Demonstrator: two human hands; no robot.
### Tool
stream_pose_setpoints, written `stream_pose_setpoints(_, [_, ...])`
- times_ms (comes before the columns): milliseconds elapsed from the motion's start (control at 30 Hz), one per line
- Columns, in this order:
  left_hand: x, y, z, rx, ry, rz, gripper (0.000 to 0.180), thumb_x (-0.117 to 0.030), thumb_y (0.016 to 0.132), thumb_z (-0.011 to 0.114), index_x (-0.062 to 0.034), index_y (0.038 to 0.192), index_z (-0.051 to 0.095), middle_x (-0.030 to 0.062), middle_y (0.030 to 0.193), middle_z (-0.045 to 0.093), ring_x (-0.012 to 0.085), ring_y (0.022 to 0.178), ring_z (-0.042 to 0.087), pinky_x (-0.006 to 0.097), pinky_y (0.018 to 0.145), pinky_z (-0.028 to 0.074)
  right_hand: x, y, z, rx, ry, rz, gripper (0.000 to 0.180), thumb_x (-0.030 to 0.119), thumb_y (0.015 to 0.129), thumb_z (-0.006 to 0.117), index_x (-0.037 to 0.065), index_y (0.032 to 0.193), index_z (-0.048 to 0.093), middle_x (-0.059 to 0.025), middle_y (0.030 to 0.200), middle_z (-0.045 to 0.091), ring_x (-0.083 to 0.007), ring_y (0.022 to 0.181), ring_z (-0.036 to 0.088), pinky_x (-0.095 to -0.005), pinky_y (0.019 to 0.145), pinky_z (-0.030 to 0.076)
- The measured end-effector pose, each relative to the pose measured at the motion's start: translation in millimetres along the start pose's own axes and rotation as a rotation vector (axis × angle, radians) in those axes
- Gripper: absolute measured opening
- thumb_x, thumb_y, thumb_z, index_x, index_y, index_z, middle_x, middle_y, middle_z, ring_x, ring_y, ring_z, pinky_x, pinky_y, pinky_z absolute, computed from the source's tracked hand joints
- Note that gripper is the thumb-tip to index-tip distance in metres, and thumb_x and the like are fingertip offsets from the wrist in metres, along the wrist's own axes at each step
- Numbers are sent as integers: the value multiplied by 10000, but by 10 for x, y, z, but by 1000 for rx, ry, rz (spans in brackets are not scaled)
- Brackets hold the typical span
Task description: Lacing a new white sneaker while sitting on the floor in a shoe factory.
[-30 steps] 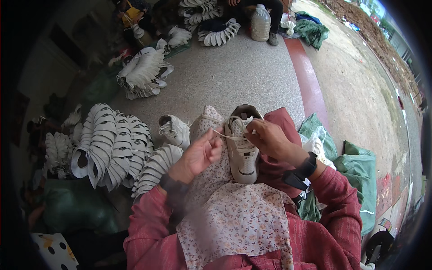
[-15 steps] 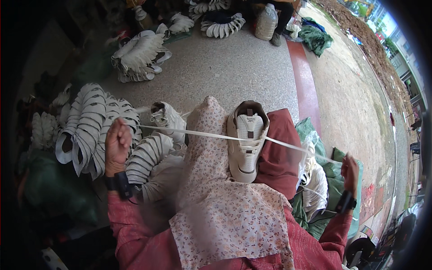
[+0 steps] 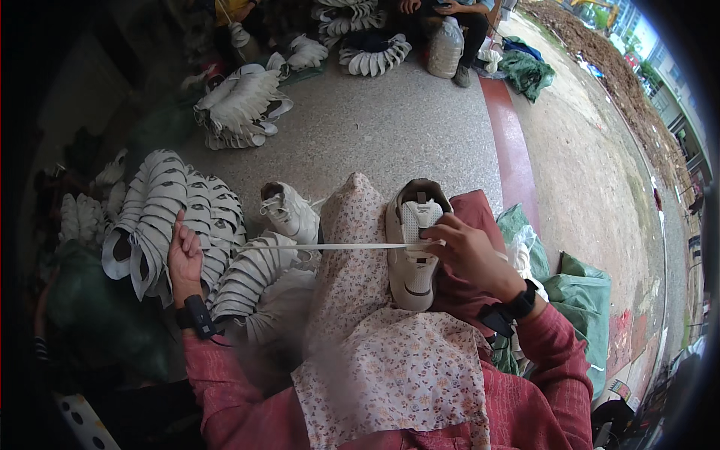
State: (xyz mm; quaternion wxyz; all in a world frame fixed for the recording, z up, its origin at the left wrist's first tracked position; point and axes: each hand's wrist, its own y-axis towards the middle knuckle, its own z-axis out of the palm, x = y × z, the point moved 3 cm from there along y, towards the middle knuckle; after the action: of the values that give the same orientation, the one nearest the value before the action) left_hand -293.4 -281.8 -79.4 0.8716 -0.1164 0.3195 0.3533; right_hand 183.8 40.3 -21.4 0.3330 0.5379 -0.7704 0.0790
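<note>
A beige and white sneaker (image 3: 417, 281) rests on my lap, heel opening away from me, on a floral apron (image 3: 351, 217). A flat white shoelace (image 3: 330, 247) runs taut from its eyelets out to the left. My left hand (image 3: 186, 259) is held out at that side, fingers curled on the lace's far stretch, the index finger raised. Over the right side of the sneaker, my right hand (image 3: 469, 255) has thumb and fingertips pinched together at the lacing. Its fingers cover part of the tongue and the lace there.
Rows of nested white shoe uppers (image 3: 161, 206) stand at my left, beside a laced white shoe (image 3: 289, 214). Green sacks (image 3: 577, 289) lie at my right. Farther off are more stacked uppers (image 3: 244, 105), a large plastic jug (image 3: 445, 49) and two seated people.
My right hand has come in from the far right to the sneaker's lacing. My left hand has dropped slightly, and the lace on its side now runs level.
</note>
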Motion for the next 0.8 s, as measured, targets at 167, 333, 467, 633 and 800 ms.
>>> stream_pose_setpoints(167, [189, 42, 345, -148, 223, 29, 300, -234, 1022, 546, -23, 1234, 579, -47, 649, 417, 38, 487, 326, 198, 402, 224, -41, 166, 164, 130, -82, -78, 101, 150, 887, 644, 92, 969, 629, -93, 961, 573, -324, 781, 646, -422, 657, 529])
stream_pose_setpoints(333, [710, 102, 988, -82, 1001, -68, 234, -268, 1013, 552, -51, 1079, 609, -87, 633, 384, -6, 492, 283, 170, 414, 194, -74, 284, 96, 317, 76, -139, 81, 152, 891, 646, 83, 934, 640, -82, 954, 576, -299, 845, 645, -400, 695, 525])
stream_pose_setpoints(467, [1563, 64, 1655, 326, 1115, -78, 194, -234, 980, 603, -54, 952, 670, -72, 723, 559, -4, 614, 453, 170, 531, 360, -13, 320, 105, 334, 176, -125, 91, 162, 897, 640, 79, 931, 655, -77, 958, 584, -296, 895, 642, -383, 727, 524])
stream_pose_setpoints(633, [2323, -145, 2129, 607, 1125, -78, 167, -171, 933, 680, -8, 907, 704, 15, 889, 708, 69, 812, 619, 257, 704, 502, 38, 334, 215, 252, 41, 41, 111, 158, 894, 629, 67, 949, 659, -99, 962, 622, -315, 890, 652, -389, 741, 526])
stream_pose_setpoints(800, [2493, -244, 2310, 778, 1350, 279, 125, -198, 871, 690, -78, 891, 716, 125, 786, 679, 272, 718, 681, 366, 674, 534, -27, 380, 210, 259, 0, 76, 111, 143, 880, 624, 59, 944, 660, -126, 943, 650, -323, 877, 663, -395, 734, 529])
